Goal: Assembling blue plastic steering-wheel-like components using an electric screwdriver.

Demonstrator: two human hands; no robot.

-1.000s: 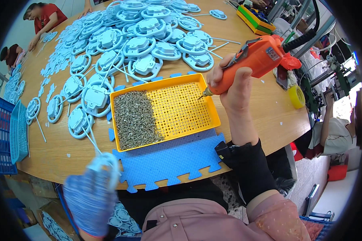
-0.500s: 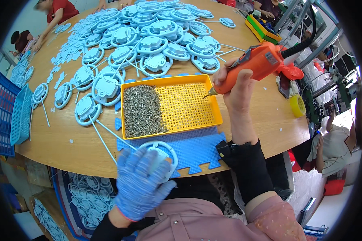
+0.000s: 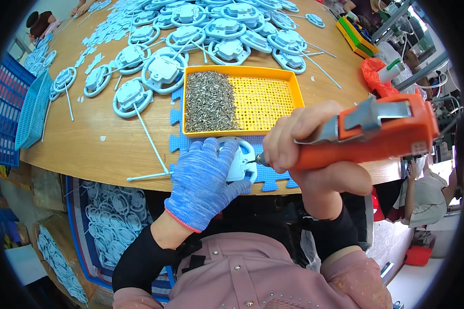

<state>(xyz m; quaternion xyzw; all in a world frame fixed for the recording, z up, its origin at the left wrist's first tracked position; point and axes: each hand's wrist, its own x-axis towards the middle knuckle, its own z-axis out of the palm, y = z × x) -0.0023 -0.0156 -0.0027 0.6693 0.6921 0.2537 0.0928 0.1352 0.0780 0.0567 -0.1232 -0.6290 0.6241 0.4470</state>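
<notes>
On the blue foam mat (image 3: pixel 270 177) at the table's near edge lies a light-blue plastic steering-wheel-shaped part (image 3: pixel 241 167). My left hand (image 3: pixel 203 180), in a blue knit glove, covers its left side and holds it down, fingers over the rim. An orange electric screwdriver (image 3: pixel 361 152) is gripped in my bare right hand (image 3: pixel 317 188). Its bit points left at the part's right side; whether it touches is hard to tell. Just behind stands a yellow perforated tray (image 3: pixel 245 67), with small metal screws (image 3: pixel 209 103) heaped in its left half.
A large pile of similar light-blue parts (image 3: pixel 224 28) spreads across the far table. A light-blue basket (image 3: pixel 33 113) sits at the left edge. More parts fill a bin (image 3: pixel 116 219) below. A red plastic bag (image 3: pixel 371 74) lies far right. Other people work around the table.
The screwdriver has come down and left from beside the tray to the part. My left hand and the part have shifted right and farther onto the mat. The view has moved too.
</notes>
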